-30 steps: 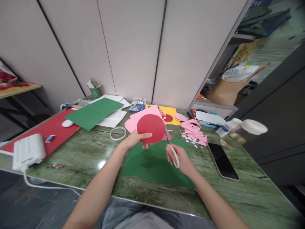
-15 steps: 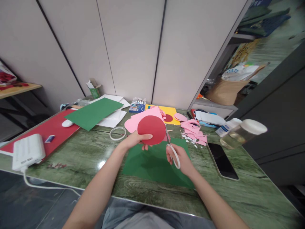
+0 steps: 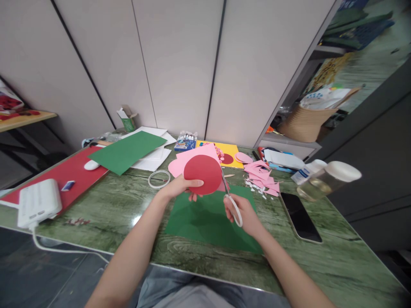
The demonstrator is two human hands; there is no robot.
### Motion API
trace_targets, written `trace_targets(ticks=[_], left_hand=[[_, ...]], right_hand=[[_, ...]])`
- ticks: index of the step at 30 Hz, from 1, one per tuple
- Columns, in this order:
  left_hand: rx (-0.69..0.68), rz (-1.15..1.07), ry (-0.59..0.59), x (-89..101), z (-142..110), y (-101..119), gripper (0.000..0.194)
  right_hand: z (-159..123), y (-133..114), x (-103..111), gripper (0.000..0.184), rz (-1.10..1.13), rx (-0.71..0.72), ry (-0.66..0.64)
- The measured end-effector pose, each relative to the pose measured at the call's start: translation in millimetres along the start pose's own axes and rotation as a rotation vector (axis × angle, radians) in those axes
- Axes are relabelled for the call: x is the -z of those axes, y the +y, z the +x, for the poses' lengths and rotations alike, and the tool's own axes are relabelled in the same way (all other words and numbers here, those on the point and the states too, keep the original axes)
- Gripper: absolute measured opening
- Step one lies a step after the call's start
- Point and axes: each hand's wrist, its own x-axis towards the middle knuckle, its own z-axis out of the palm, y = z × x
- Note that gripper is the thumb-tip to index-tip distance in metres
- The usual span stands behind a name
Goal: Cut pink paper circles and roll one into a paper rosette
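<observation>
My left hand point(image 3: 186, 187) pinches a round red paper disc point(image 3: 205, 171), thumb on top and fingers beneath. The disc is held up over a green paper sheet point(image 3: 205, 218) lying on the table. In my right hand point(image 3: 241, 210) is a pair of scissors point(image 3: 236, 209) with white handles, fingers closed around them. The blades point away from me along the right edge of the disc. Whether they touch the paper I cannot tell. Behind the disc lies pink paper point(image 3: 192, 155), partly hidden by it.
Pink scraps point(image 3: 260, 175) and white bits lie right of the disc, with a phone point(image 3: 300, 217) and a capped jar point(image 3: 327, 182) beyond. A yellow sheet point(image 3: 233, 149) is at the back. On the left are a tape ring point(image 3: 159, 179), another green sheet point(image 3: 128, 152) and a white power bank point(image 3: 39, 202).
The red disc and my left hand have shifted very slightly left, away from the scissor blades. My right hand keeps its place, still holding the scissors.
</observation>
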Motion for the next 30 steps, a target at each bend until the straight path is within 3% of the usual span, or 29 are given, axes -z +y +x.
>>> trace_targets(ticks=[30], left_hand=[[0.064,0.080,-0.100,12.9,-8,5,0.031]], right_hand=[[-1,0,-2,0.038,0.033,-0.035,-0.041]])
